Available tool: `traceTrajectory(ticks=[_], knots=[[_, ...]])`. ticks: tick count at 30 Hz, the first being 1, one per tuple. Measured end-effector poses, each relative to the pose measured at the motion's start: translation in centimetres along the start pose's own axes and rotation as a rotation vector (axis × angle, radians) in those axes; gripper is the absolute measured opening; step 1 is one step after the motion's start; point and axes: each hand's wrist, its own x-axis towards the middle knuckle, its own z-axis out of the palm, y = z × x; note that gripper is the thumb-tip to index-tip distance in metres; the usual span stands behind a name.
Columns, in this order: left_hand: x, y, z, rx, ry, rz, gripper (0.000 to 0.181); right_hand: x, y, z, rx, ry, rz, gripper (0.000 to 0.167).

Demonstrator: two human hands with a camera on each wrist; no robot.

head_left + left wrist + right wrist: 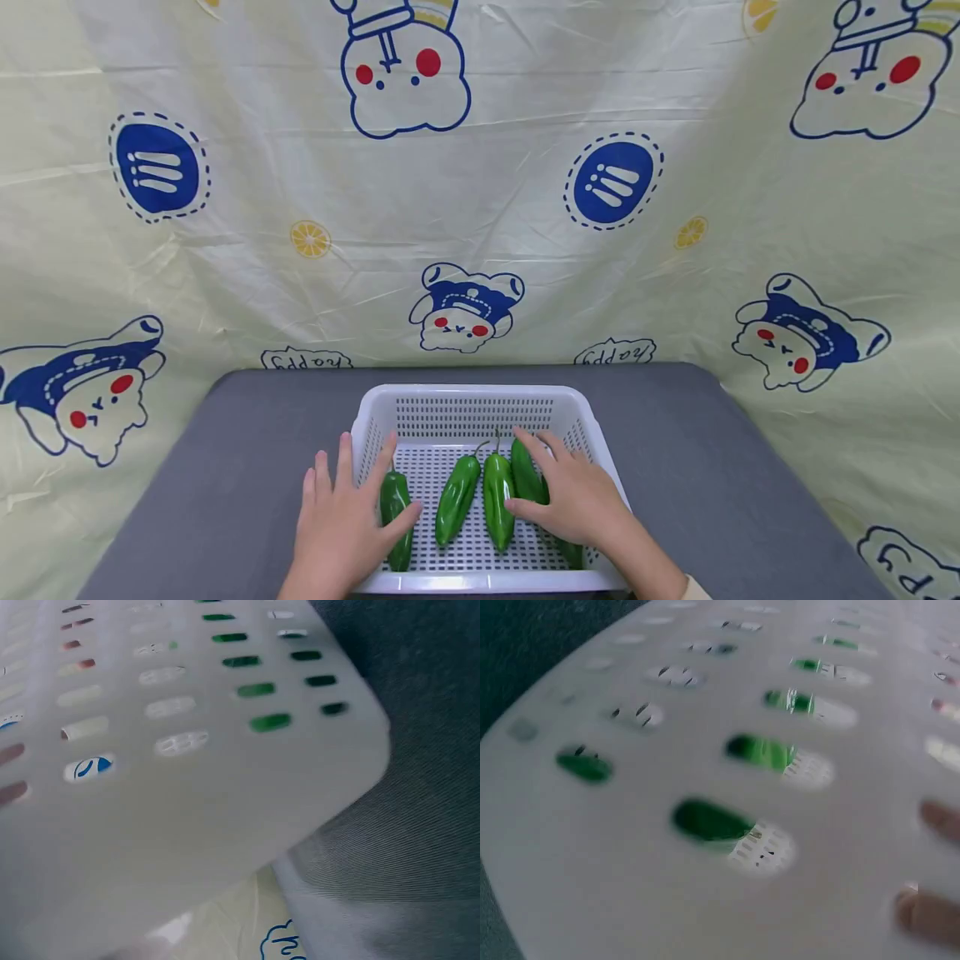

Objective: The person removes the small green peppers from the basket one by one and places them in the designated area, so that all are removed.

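Note:
A white slotted plastic basket (480,582) holds several green peppers with stems. My left hand (348,521) is over the basket's left rim, fingers spread, its thumb across the leftmost pepper (397,533). In the middle lie two glossy peppers, one tilted (457,500) and one nearly upright in view (498,504). My right hand (577,500) reaches over the right side with thumb and fingers apart, partly covering a pepper (527,471) and another near the front right corner (572,554). Whether it touches them I cannot tell. Both wrist views show mostly the basket's blurred wall (165,810).
The basket stands on a grey tabletop (270,450). Behind and around it hangs a pale cloth (510,208) printed with cartoon bears, blue ovals and orange slices. In the right wrist view, fingertips (930,919) show at the right edge, beside the basket wall.

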Motion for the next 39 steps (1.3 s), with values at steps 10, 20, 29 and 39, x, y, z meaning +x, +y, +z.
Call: traceTrajectory(ticks=[10,20,29,39], knots=[[-1.5,-1.4,0.3,-0.240,-0.069,-0.090,0.094,0.2,0.2,0.1,-0.013,-0.070,-0.012,0.099],[-2.8,-2.7,1.1,-0.444,-0.058,-0.195,0.084,0.3,0.3,0.4,-0.018,-0.084,0.003,0.101],[-3.3,-2.6,1.4,-0.468,-0.156,-0.257,0.100,0.0,0.9,0.4,0.013,-0.172,0.027,0.114],[-3.8,-2.7,1.3,-0.560,-0.161,-0.305,0.108,-0.1,0.7,1.0,-0.089,-0.211,0.012,0.104]])
